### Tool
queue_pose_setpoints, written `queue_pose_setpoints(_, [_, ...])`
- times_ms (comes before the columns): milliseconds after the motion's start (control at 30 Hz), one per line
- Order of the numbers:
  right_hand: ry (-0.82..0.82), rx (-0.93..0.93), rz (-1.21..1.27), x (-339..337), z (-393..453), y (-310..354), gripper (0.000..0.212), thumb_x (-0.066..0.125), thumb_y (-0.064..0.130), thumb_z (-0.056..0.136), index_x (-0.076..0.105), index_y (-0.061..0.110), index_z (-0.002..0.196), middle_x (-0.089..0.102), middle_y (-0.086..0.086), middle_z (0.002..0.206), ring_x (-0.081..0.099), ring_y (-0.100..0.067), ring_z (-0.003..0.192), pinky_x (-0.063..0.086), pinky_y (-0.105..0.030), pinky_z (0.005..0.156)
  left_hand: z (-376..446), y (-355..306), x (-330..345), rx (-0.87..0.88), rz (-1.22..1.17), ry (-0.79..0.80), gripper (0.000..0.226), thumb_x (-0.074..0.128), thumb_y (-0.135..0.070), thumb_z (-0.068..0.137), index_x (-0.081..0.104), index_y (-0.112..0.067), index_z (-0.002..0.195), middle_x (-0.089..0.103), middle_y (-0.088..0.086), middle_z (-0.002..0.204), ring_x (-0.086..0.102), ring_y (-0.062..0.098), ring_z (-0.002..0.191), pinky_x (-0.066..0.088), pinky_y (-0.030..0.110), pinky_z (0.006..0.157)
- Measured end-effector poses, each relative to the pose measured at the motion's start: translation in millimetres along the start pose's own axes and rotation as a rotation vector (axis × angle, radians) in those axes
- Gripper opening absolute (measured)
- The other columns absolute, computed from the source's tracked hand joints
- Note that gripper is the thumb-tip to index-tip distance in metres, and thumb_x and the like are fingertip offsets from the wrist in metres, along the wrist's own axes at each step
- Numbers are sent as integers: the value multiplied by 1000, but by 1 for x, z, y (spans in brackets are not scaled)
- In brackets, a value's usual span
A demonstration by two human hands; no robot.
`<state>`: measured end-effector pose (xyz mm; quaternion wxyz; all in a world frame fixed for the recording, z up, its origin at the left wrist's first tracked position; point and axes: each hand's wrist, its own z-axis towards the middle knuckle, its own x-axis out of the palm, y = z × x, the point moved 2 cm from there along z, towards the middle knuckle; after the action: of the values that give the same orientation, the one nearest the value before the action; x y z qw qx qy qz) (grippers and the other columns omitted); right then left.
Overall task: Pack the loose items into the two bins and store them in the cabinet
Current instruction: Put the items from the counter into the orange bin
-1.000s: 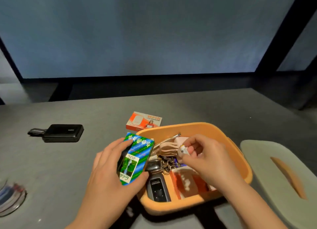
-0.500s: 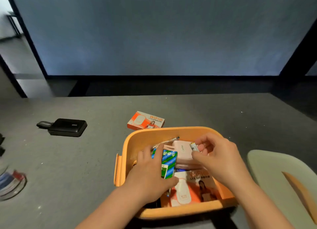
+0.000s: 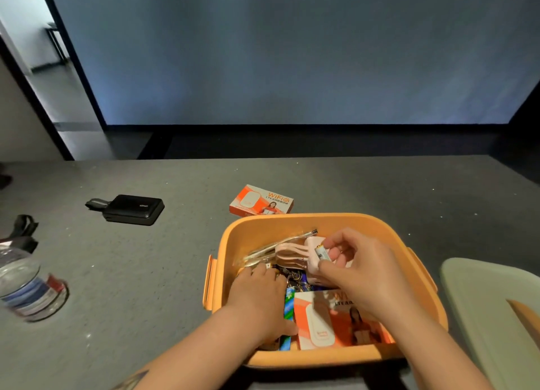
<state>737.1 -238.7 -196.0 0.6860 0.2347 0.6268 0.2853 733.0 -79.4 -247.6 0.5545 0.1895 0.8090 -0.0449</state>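
While the right hand [image 3: 358, 272] pinches a battery [image 3: 321, 253] over the orange bin [image 3: 263, 229], the left hand [image 3: 260, 299] presses a green box [image 3: 287, 305] down, grip unclear. Battery could slip under clutter.

Two hands are in view, the left hand [image 3: 258, 299] and the right hand [image 3: 358, 275], and both are inside the one orange bin [image 3: 292, 223]. There are two orange WiFi boxes, one on the counter [image 3: 261, 200] and one in the bin [image 3: 336, 322], and there is one green-blue box [image 3: 287, 308], one small battery [image 3: 322, 253], one pink charger [image 3: 295, 253] and one bunch of keys [image 3: 293, 277]. On the counter [image 3: 160, 272] I count also one black power bank [image 3: 133, 209], one clear bottle [image 3: 27, 284] and one pale green lid [image 3: 482, 302].
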Motion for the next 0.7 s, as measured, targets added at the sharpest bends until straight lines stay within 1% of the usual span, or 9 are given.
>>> queue_pose_setpoints(100, [31,-3,-30,3,1,-2,21,77,26,72,62,35,83,62,13,75,56,-1,66,41,-14,53,-1,3,-1,-55,90,25,82,44,-71,82,36,-12,138,43,10,138,33,30,130,22,44,110])
queue_pose_setpoints(200, [76,-6,-38,8,3,-3,19,76,24,73,61,34,82,62,10,74,55,-2,63,40,-15,52,-8,7,-7,-72,29,-73,69,42,-66,86,41,-15,133,48,8,133,37,28,126,25,42,107])
queue_pose_setpoints(267, [132,-21,-59,13,7,0,19,73,21,74,61,33,82,63,10,73,54,-1,59,40,-15,52,-16,12,-11,-50,-112,-273,55,42,-59,90,44,-22,131,49,1,132,38,22,125,25,37,106])
queue_pose_setpoints(333, [187,-58,-97,17,12,5,18,70,20,72,60,33,81,62,10,71,54,-1,59,41,-18,54,-28,19,-8,-10,-308,-481,44,43,-52,92,44,-30,130,44,-10,134,34,12,126,23,30,107])
queue_pose_setpoints(400, [210,-89,-115,20,20,10,16,70,22,72,61,31,82,63,10,72,55,-2,62,41,-20,56,-41,32,1,-43,-534,-642,38,47,-45,92,46,-35,129,37,-18,138,28,4,130,22,26,109])
queue_pose_setpoints(467, [219,-108,-129,25,26,15,16,69,22,73,62,30,85,63,10,74,54,-1,62,38,-18,53,-50,45,14,-135,-769,-751,38,53,-35,91,47,-35,129,33,-21,141,25,0,133,23,26,111])
queue_pose_setpoints(533, [250,-138,-156,35,31,21,19,68,21,73,61,30,88,63,10,75,53,-1,63,40,-21,56,-55,55,28,-203,-966,-774,41,52,-30,93,43,-35,133,31,-25,140,23,-4,133,24,27,111])
queue_pose_setpoints(600, [325,-176,-198,50,35,30,20,68,21,73,60,30,88,64,10,75,56,-4,67,45,-26,60,-56,58,40,-224,-1094,-735,44,47,-42,93,37,-40,137,33,-28,141,26,-7,132,28,30,111])
queue_pose_setpoints(700, [431,-268,-368,73,40,43,18,68,25,74,56,28,87,64,7,82,58,-12,76,46,-29,62,-56,59,50,-214,-1159,-701,56,30,-67,83,30,-51,137,31,-35,140,24,-13,130,27,25,107])
